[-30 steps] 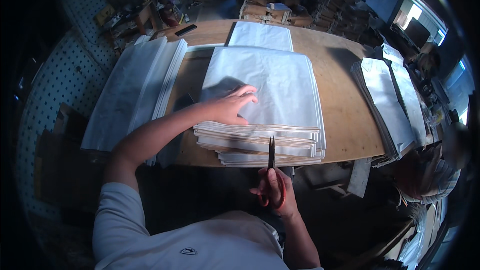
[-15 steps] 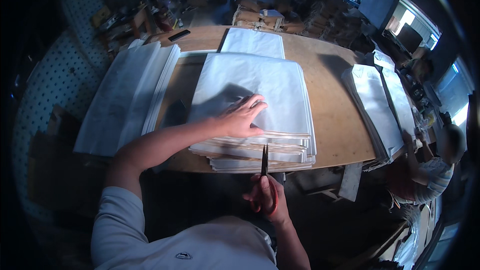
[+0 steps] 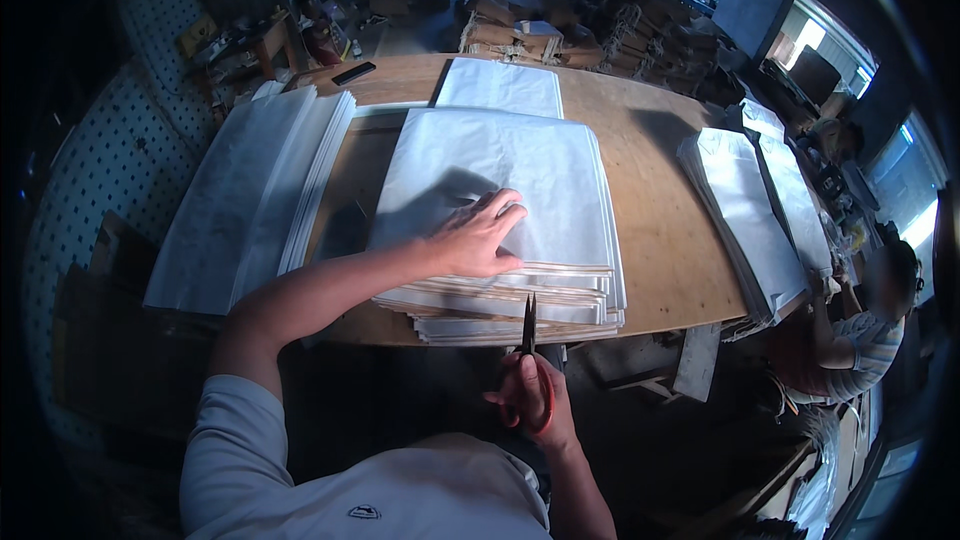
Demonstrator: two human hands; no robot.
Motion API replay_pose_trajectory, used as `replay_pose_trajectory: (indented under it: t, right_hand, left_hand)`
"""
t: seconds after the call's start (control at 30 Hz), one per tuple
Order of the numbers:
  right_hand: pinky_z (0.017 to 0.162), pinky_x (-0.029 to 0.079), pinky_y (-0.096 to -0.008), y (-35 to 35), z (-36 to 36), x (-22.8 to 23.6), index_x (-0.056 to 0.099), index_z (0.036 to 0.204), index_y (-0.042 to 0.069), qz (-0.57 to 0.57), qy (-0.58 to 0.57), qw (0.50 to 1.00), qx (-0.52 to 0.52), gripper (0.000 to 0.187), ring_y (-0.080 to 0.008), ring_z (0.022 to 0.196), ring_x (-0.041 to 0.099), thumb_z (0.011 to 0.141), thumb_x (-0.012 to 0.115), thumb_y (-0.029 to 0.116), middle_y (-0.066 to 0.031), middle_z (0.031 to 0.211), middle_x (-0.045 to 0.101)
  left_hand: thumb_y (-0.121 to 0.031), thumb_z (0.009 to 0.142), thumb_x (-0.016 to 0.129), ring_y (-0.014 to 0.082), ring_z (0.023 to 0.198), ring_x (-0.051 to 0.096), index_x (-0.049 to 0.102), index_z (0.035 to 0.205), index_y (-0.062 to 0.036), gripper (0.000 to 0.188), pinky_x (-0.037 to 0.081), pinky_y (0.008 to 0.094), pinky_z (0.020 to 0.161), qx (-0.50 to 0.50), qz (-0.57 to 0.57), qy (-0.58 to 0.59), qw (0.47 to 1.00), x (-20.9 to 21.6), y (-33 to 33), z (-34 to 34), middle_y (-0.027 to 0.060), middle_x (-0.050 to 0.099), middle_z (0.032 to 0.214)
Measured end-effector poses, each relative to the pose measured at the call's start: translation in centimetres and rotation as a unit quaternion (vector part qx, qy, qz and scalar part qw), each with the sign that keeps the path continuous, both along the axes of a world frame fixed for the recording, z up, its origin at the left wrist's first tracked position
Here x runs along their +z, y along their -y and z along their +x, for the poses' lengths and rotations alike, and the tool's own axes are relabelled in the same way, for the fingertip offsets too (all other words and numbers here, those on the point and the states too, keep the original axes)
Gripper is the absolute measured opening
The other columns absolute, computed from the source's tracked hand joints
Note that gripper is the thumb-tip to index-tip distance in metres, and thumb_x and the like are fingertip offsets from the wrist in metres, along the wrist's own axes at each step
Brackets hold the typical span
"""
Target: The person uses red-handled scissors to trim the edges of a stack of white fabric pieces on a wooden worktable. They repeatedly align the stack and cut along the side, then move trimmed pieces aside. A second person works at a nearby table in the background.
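In the middle of the table lies a stack of large white paper sacks (image 3: 510, 160) whose brown-edged layers fan out toward me. My left hand (image 3: 482, 235) rests on top of the stack near its close edge, fingers apart and slightly bent, gripping nothing. Just off that edge, my right hand (image 3: 543, 400) holds a pair of scissors (image 3: 529, 325) by the red handles. Their dark blades point away from me, slightly parted at the tips, in front of the layered edges. I cannot tell whether the blades touch the paper.
A second white stack (image 3: 235, 190) lies at the left of the wooden table (image 3: 665, 240), narrower stacks (image 3: 745, 205) at the right. Behind the middle stack are more white sheets (image 3: 505, 85) and a dark phone-like object (image 3: 354, 72). Another person (image 3: 865, 340) works at the right edge.
The whole view has shifted slightly. My hands and the scissors keep almost the same place against the stack. The person at the right has moved a little.
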State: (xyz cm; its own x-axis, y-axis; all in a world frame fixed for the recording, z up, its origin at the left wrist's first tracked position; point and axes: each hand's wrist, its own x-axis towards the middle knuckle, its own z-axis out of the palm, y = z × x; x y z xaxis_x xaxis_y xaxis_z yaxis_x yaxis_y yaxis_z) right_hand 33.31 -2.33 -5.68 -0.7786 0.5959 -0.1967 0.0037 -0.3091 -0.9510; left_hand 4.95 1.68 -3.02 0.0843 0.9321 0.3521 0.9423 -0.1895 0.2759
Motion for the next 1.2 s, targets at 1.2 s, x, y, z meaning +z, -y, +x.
replay_pose_trajectory:
  t: [1.2]
  right_hand:
    - [0.072, 0.060, -0.0334, -3.4, 1.5, 1.9, 0.057, 0.115, -0.009, 0.014, -0.008, 0.998, -0.053, 0.060, -0.0133, 0.048, 0.055, 0.106, 0.052, 0.051, -0.0063, 0.062, 0.056]
  left_hand:
    - [-0.017, 0.091, 0.071, 0.0305, 0.075, 0.067, 0.059, 0.081, -0.0036, 0.020, 0.053, 0.0412, 0.060, 0.043, 0.037, -0.086, 0.995, 1.8, 2.5, -1.6, 0.0108, 0.062, 0.082]
